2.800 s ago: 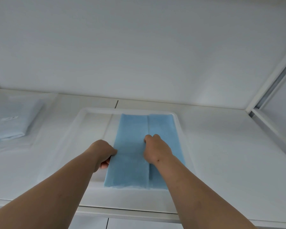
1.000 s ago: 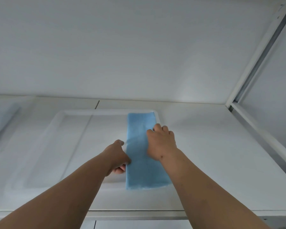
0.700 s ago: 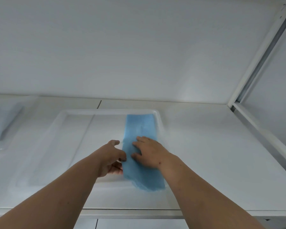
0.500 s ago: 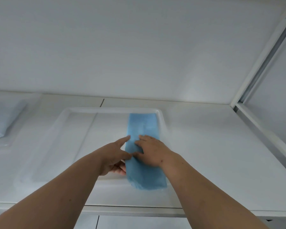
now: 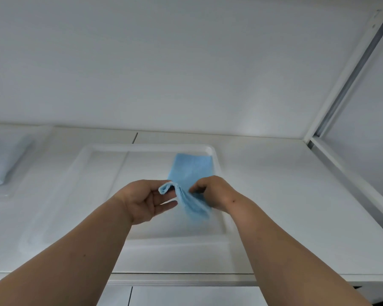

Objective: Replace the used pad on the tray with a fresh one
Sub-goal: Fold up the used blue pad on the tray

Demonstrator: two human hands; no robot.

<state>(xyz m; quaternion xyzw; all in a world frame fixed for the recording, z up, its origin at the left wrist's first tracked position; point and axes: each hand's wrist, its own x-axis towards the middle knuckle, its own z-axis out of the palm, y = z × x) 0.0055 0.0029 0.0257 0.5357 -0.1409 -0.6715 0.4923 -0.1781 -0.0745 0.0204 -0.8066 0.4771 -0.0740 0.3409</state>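
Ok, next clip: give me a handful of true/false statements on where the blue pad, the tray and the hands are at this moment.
1. Both hands hold the blue pad. True: the left hand and the right hand each pinch it.
2. The pad lies flat and fully spread over the tray. False: it is folded narrow, with its near end lifted and its far end still in the tray's right part.
3. A folded pale stack sits on the counter to the tray's left. True.
4. The tray's left part is covered by a second blue pad. False: that part is bare white.
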